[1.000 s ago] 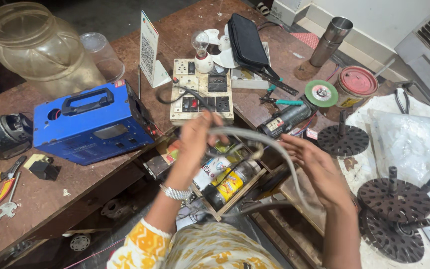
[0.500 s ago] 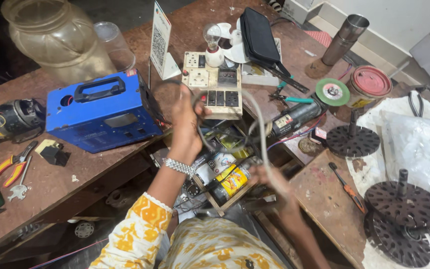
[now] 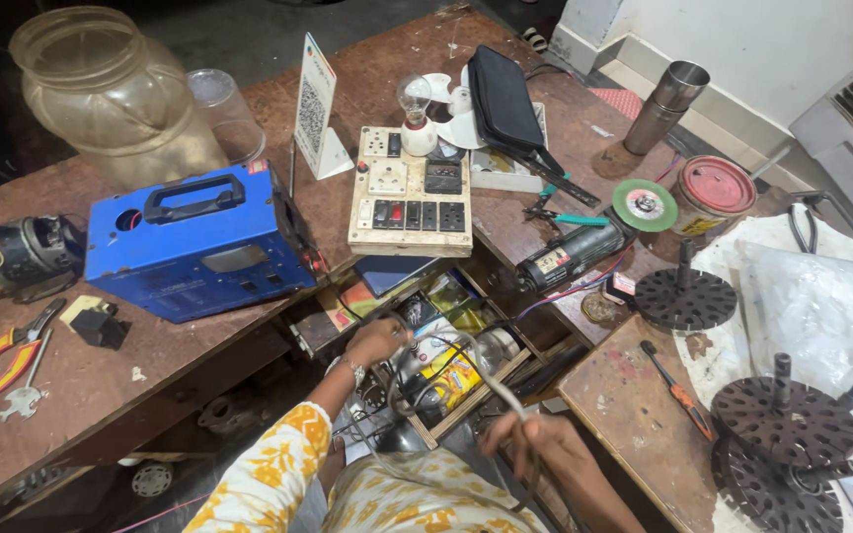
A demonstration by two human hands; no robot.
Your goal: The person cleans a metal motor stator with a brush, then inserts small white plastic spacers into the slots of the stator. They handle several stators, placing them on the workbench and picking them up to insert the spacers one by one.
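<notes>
My left hand [image 3: 375, 342] grips one end of a grey flexible cable [image 3: 486, 380] just in front of an open wooden drawer [image 3: 446, 370] full of small packets and bottles. The cable arcs over to my right hand [image 3: 535, 444], which is closed around its other part, low near my lap. A bracelet sits on my left wrist, below a yellow patterned sleeve. Both hands are below the workbench edge, under a cream switch-and-socket board [image 3: 409, 192].
On the brown bench [image 3: 71, 385] stand a blue metal box with a handle [image 3: 194, 242], a big glass jar [image 3: 111, 94], a drill [image 3: 12, 255], pliers [image 3: 7, 350], a black pouch [image 3: 505, 99], a steel cup [image 3: 668, 104], a red-lidded tin [image 3: 711, 192]. Black perforated discs [image 3: 685, 298] lie right.
Both hands dropped from above the switch board down towards the drawer and my lap, carrying the grey cable with them. The view has shifted slightly.
</notes>
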